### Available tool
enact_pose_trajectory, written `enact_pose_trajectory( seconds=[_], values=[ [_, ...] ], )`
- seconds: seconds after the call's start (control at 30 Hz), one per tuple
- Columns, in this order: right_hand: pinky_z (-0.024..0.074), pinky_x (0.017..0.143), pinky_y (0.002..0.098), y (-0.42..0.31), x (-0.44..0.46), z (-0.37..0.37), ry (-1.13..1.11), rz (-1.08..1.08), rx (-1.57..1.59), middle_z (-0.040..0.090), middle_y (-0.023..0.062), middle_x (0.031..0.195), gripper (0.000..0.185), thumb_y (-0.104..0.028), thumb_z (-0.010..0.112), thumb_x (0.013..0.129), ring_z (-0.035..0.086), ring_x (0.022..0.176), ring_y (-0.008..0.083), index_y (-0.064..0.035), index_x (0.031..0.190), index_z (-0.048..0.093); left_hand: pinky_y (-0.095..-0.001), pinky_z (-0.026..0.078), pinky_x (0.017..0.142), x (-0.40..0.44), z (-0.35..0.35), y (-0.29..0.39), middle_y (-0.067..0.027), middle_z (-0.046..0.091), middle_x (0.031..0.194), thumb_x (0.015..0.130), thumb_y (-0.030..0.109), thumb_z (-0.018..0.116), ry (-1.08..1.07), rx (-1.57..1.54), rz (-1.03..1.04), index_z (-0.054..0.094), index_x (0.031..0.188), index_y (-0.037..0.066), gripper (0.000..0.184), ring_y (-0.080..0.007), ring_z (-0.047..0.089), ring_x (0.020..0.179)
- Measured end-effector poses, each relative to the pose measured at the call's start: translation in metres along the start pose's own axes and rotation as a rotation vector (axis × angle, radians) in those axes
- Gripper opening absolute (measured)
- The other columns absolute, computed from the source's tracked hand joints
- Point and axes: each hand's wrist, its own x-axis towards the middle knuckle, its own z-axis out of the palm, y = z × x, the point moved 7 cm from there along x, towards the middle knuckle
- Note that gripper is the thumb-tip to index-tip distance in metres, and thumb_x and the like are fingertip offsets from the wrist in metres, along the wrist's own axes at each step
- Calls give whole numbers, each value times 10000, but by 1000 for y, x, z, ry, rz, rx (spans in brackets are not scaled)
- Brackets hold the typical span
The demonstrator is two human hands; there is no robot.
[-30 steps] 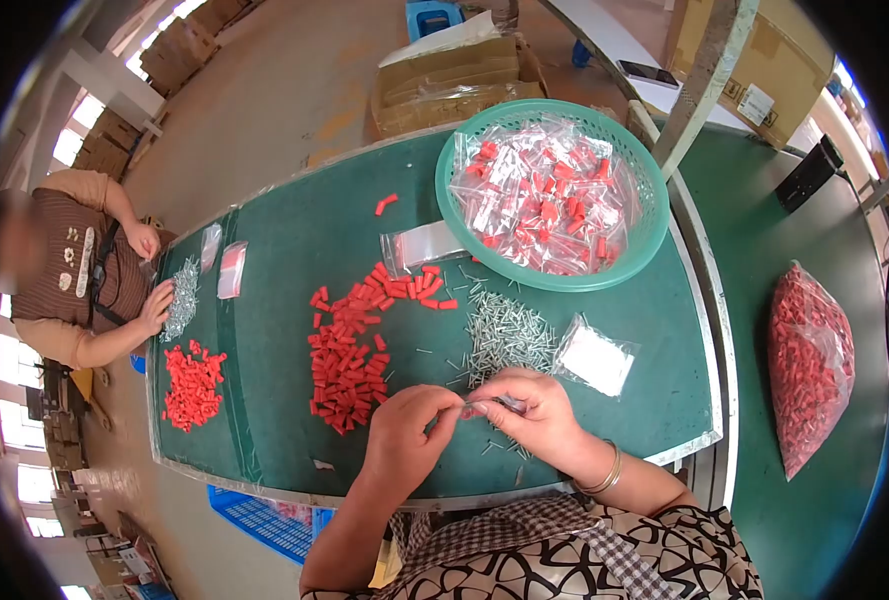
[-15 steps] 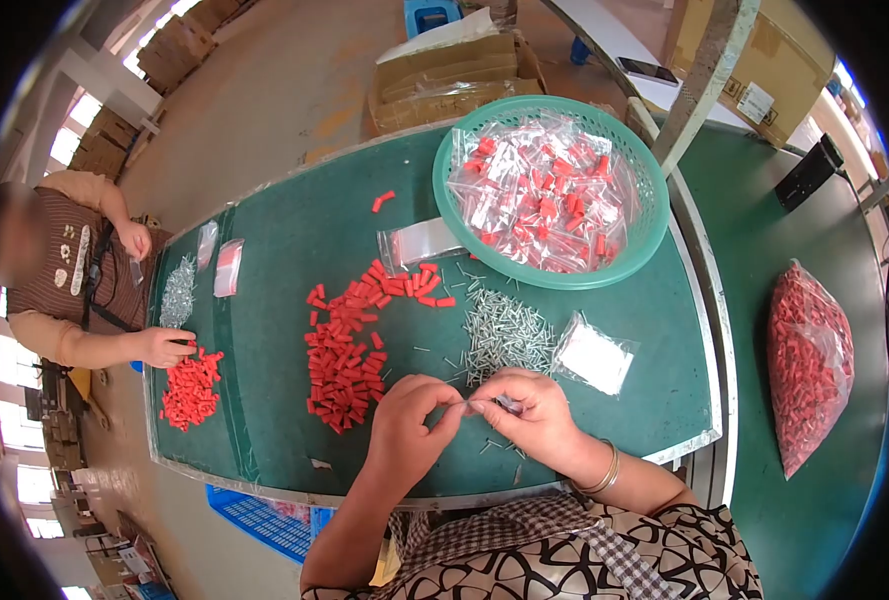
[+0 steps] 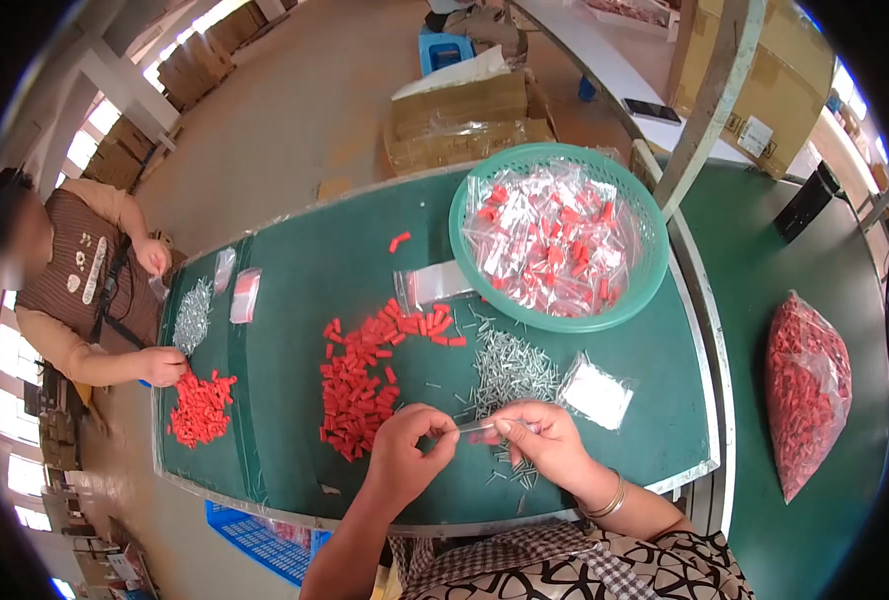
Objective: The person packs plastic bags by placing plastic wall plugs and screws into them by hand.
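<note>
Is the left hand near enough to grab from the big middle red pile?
Probably yes: the left hand sits right beside the pile of red pieces, and nothing seems to stand between them. It pinches some clear plastic, though, so it may need to let go first.

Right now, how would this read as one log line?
left hand: pinching clear plastic bag | right hand: pinching same bag | nearby: metal pieces, red pieces | farther back: green basket
</note>
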Motion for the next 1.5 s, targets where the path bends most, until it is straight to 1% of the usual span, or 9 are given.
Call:
enact_pose_trajectory(
  seconds=[0.2,0.27,0.4,0.53,0.6,0.73,0.9,1.1,1.5],
  values=[
    [435,497,215,3,5,-14,58,-4,355,668,68,897,174,-130,552,977,445,523,48,-29,1086,642,-243,479,645,60,-15,34,-21,618,735,825,29,669,144,-188,-1,624,850,11,54,-94,581,663],
    [452,524,240,7,5,-10,-43,36,581,664,53,926,184,-121,573,963,504,570,65,-36,1115,634,-233,489,687,90,-11,45,-26,635,812,860,54,666,158,-473,-83,622,955,-6,121,-87,600,746],
    [511,630,299,13,9,-12,-146,101,892,663,48,975,237,-97,594,944,543,640,95,-49,1176,603,-232,491,761,109,-9,39,-64,637,955,882,55,652,296,-597,-24,589,1072,-30,218,-94,602,857],
    [531,797,342,11,10,-19,23,66,900,661,96,1053,312,-99,595,941,605,821,162,-53,1247,554,-222,468,643,46,1,-5,-37,642,880,860,25,651,225,-110,-137,622,1042,0,186,-92,583,722],
    [523,875,362,10,12,-19,86,36,879,656,129,1100,340,-103,591,943,627,935,200,-50,1273,534,-230,471,614,17,20,11,-47,643,871,826,15,674,157,67,98,643,986,8,163,-92,582,683],
    [505,931,367,9,12,-10,-2,-16,904,620,170,1202,369,-81,583,942,602,1102,234,-29,1300,510,-234,484,614,-2,63,13,-67,639,862,814,-6,681,-13,-83,-121,649,961,10,150,-98,610,686],
    [512,898,365,18,10,-8,10,-37,798,611,155,1223,396,-80,585,941,587,1122,233,-46,1324,494,-233,495,598,-3,75,-4,-68,649,844,844,-8,662,-7,-77,-81,643,957,3,114,-99,634,691],
    [480,979,386,9,9,-3,-50,6,865,575,165,1277,478,-46,592,922,533,1226,284,-67,1376,446,-224,503,560,-8,70,-20,-60,653,768,907,3,586,79,-357,-313,595,915,-22,28,-88,614,631],
    [443,1028,413,4,11,-1,-101,-20,910,556,163,1301,515,-53,565,937,516,1242,284,-48,1420,387,-231,402,504,-6,58,7,-42,556,725,779,-31,703,205,-37,-28,626,923,20,171,-87,501,565]
  ],
)
